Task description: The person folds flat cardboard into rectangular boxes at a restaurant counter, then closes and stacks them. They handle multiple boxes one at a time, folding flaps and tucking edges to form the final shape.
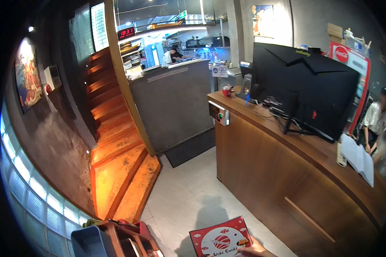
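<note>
A flat red and white menu, printed with a sushi picture and small clouds, is at the bottom of the head view. My right hand grips its right edge, with the fingers lying over the printed face. The menu's lower part runs out of the picture. My left hand does not show.
To the right stands a wooden counter bearing a large black monitor and an open book. Orange-lit stairs climb at the left. A blue-grey bin stands beside a wooden shelf. Workers are in the kitchen; other people are far right.
</note>
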{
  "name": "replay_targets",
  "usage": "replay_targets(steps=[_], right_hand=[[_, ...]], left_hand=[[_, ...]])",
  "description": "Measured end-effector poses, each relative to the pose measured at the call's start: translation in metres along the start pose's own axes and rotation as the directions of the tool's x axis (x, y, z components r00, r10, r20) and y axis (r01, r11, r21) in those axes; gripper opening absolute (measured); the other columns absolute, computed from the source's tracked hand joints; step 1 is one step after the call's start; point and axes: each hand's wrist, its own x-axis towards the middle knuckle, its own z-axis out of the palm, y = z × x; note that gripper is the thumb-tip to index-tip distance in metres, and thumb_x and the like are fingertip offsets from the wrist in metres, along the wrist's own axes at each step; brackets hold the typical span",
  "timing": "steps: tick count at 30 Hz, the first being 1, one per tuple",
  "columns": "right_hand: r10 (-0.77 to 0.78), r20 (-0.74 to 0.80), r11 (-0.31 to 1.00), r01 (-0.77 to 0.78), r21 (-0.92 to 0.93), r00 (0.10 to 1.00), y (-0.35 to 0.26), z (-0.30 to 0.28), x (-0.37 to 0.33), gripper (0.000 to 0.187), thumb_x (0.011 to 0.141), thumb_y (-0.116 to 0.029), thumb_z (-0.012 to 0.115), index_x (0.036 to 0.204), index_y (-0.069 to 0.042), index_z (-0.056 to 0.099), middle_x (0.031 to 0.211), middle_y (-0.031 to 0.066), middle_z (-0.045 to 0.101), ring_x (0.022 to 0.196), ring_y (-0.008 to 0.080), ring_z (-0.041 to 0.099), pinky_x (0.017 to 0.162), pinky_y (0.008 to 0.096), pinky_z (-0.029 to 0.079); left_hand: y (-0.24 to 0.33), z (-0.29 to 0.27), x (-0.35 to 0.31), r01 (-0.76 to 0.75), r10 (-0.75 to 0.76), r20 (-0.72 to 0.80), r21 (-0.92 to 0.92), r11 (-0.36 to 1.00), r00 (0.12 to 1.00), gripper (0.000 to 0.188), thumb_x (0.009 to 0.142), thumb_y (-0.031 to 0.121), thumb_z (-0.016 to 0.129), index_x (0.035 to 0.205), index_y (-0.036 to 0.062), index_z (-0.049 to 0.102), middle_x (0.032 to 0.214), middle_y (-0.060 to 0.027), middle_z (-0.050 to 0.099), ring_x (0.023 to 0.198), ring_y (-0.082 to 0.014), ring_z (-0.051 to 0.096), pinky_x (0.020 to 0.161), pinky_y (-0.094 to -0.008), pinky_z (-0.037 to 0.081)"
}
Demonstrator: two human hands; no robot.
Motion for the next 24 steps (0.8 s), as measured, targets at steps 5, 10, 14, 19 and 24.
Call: replay_targets(steps=[5,10,14,19,24], right_hand=[[0.034,0.220,0.930,0.050,-0.365,0.975,-0.062,0.021,0.163,0.081,0.067,-0.022,0.085,0.131,0.001,0.040,0.118,0.0103,0.059,0.108,0.0163,0.056,0.094,0.0311,0.045],[0.094,0.388,0.895,0.093,-0.435,0.917,-0.112,0.051,0.280,0.083,0.069,-0.025,0.084,0.133,0.001,0.038,0.121,0.0111,0.057,0.110,0.0165,0.055,0.096,0.0311,0.043],[0.102,0.385,0.888,0.091,-0.450,0.917,-0.125,0.055,0.351,0.085,0.070,-0.027,0.083,0.134,0.002,0.036,0.122,0.0124,0.056,0.113,0.0179,0.053,0.098,0.0311,0.042],[0.075,0.233,0.907,0.030,-0.420,0.970,-0.146,0.066,0.446,0.088,0.068,-0.021,0.085,0.135,0.004,0.033,0.122,0.0129,0.056,0.112,0.0175,0.054,0.096,0.0328,0.043],[-0.187,0.061,0.919,0.197,-0.342,0.980,-0.183,0.101,0.553,0.093,0.066,-0.019,0.085,0.137,0.004,0.031,0.123,0.0144,0.053,0.114,0.0197,0.052,0.098,0.0325,0.042]], left_hand=[[0.083,0.010,0.053,-0.117,0.113,-0.127,-0.024,0.993,0.985,0.033,0.085,0.027,0.067,0.105,0.0030,0.056,0.087,-0.0063,0.061,0.075,-0.0161,0.058,0.065,-0.0307,0.048],[0.152,0.016,0.115,-0.172,0.149,-0.210,-0.096,0.980,0.966,0.036,0.085,0.027,0.067,0.108,0.0027,0.055,0.091,-0.0072,0.061,0.079,-0.0174,0.059,0.067,-0.0320,0.050],[0.200,0.014,0.183,-0.177,0.140,-0.232,-0.147,0.973,0.963,0.038,0.085,0.027,0.067,0.111,0.0024,0.054,0.094,-0.0079,0.061,0.082,-0.0185,0.060,0.070,-0.0331,0.051],[0.283,0.010,0.274,-0.165,0.149,-0.158,-0.094,0.982,0.976,0.041,0.084,0.027,0.068,0.114,0.0020,0.052,0.098,-0.0087,0.061,0.086,-0.0198,0.061,0.072,-0.0343,0.053],[0.416,0.001,0.355,-0.240,0.233,0.073,0.112,0.964,0.970,0.045,0.084,0.027,0.068,0.117,0.0016,0.051,0.102,-0.0096,0.061,0.090,-0.0211,0.062,0.075,-0.0356,0.054]])
